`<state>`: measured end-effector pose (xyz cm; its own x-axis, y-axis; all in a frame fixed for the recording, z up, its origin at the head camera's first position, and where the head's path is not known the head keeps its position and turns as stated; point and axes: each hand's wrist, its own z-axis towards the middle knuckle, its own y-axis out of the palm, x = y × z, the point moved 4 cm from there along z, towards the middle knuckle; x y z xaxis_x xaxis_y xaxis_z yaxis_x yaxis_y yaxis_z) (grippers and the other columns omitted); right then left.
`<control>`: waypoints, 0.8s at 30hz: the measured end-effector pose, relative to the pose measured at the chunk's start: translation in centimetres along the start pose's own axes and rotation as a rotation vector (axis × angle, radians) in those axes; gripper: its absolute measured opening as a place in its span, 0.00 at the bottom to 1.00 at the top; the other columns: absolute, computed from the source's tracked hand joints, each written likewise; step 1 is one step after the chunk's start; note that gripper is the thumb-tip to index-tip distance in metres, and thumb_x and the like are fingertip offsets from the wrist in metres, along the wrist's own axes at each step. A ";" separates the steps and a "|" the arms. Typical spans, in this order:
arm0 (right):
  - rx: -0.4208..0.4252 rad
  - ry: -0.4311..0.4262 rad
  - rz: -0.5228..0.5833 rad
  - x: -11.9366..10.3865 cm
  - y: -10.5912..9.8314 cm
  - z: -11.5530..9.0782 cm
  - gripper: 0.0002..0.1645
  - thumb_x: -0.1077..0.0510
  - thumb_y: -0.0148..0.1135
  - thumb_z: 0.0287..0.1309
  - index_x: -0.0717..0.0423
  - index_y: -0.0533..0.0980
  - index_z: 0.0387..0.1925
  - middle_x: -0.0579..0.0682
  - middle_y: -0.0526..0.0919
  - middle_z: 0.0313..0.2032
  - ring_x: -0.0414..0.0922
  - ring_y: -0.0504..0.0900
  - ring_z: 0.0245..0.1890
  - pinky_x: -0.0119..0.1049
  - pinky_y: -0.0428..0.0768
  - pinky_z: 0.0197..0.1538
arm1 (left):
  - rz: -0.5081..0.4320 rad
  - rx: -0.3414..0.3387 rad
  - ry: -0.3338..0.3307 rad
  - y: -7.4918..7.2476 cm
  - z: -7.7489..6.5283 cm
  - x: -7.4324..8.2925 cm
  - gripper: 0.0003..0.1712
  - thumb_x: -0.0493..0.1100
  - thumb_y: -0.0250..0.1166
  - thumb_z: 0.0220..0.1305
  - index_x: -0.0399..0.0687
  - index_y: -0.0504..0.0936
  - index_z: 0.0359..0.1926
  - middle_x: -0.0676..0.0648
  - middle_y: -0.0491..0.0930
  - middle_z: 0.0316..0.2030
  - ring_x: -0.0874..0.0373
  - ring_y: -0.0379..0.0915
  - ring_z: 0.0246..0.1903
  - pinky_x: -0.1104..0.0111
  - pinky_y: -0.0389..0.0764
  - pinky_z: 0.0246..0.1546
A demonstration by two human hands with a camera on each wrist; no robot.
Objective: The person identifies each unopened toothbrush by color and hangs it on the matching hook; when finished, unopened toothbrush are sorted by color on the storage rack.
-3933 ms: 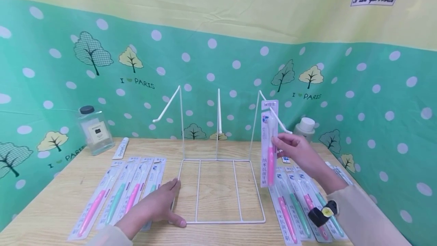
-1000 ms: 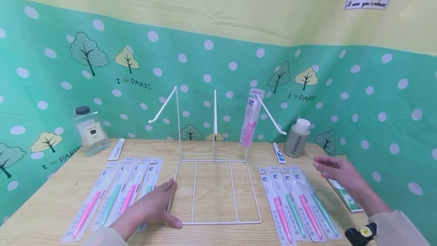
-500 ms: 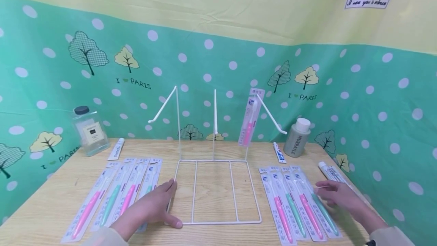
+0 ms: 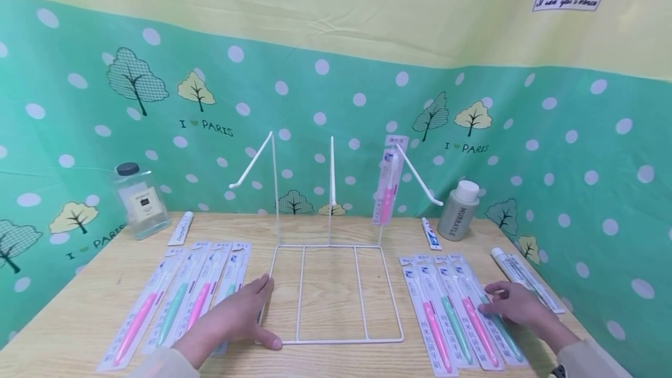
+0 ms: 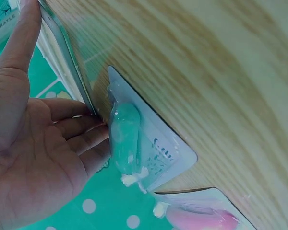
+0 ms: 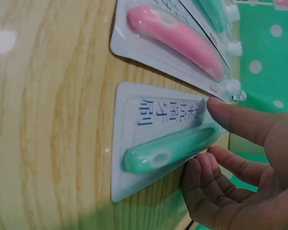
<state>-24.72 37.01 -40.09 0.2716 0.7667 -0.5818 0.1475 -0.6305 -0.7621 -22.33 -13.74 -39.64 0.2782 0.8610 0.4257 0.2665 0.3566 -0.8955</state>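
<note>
My left hand [image 4: 238, 317] rests at the left side of a white wire rack [image 4: 336, 342], fingers extended along its base and thumb at the front corner. In the left wrist view its fingers lie close to a packaged green toothbrush [image 5: 126, 136]. My right hand [image 4: 517, 306] is at the rightmost packaged green toothbrush [image 4: 505, 334] of the right row. Its thumb [image 6: 230, 117] is at one edge of that pack and its fingers at the other, pinching it while it lies on the table. A packaged pink toothbrush [image 4: 388, 191] hangs from the rack's right hook.
Several packaged toothbrushes lie in a left row [image 4: 136, 325] and a right row [image 4: 438, 331]. Behind stand a glass bottle [image 4: 142, 206] and a grey bottle [image 4: 458, 214]. Small tubes lie at back left [image 4: 181, 229] and back right [image 4: 431, 233]; a larger tube [image 4: 525, 279] lies far right.
The pink toothbrush pack, earlier in my right hand, now hangs on the right hook. My right hand has come down to the rightmost green toothbrush pack. My left hand stays at the rack.
</note>
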 end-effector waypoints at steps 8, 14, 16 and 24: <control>-0.019 0.045 -0.040 -0.4 -0.1 0.2 0.43 0.46 0.72 0.36 0.69 0.69 0.51 0.64 0.75 0.41 0.49 0.76 0.35 0.44 0.75 0.37 | 0.004 -0.009 0.001 0.0 0.1 0.1 0.71 0.72 0.68 0.23 0.29 0.57 0.64 0.31 0.52 0.64 0.36 0.50 0.63 0.49 0.56 0.60; -0.009 0.062 -0.044 -0.5 -0.2 0.2 0.43 0.46 0.73 0.35 0.68 0.69 0.50 0.60 0.76 0.39 0.49 0.74 0.35 0.42 0.74 0.36 | 0.004 -0.013 -0.002 0.0 0.2 0.1 0.72 0.72 0.68 0.23 0.29 0.57 0.64 0.31 0.53 0.64 0.36 0.50 0.63 0.49 0.56 0.60; -0.005 0.067 -0.048 -0.7 -0.3 0.1 0.43 0.46 0.73 0.35 0.68 0.69 0.50 0.60 0.75 0.38 0.50 0.73 0.35 0.43 0.73 0.36 | 0.002 -0.012 -0.001 0.0 0.2 0.1 0.72 0.72 0.68 0.23 0.29 0.57 0.64 0.31 0.53 0.64 0.36 0.50 0.63 0.49 0.56 0.60; -0.023 0.087 -0.032 -0.9 -0.2 0.2 0.46 0.47 0.73 0.34 0.72 0.66 0.51 0.64 0.73 0.42 0.54 0.72 0.41 0.48 0.73 0.40 | -0.004 -0.003 -0.002 0.0 0.1 0.1 0.72 0.72 0.68 0.22 0.29 0.56 0.64 0.31 0.52 0.65 0.36 0.49 0.63 0.48 0.56 0.61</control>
<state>-25.17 36.46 -39.48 0.3479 0.7735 -0.5298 0.1793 -0.6095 -0.7722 -22.38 -13.64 -39.62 0.2751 0.8603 0.4293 0.2701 0.3594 -0.8933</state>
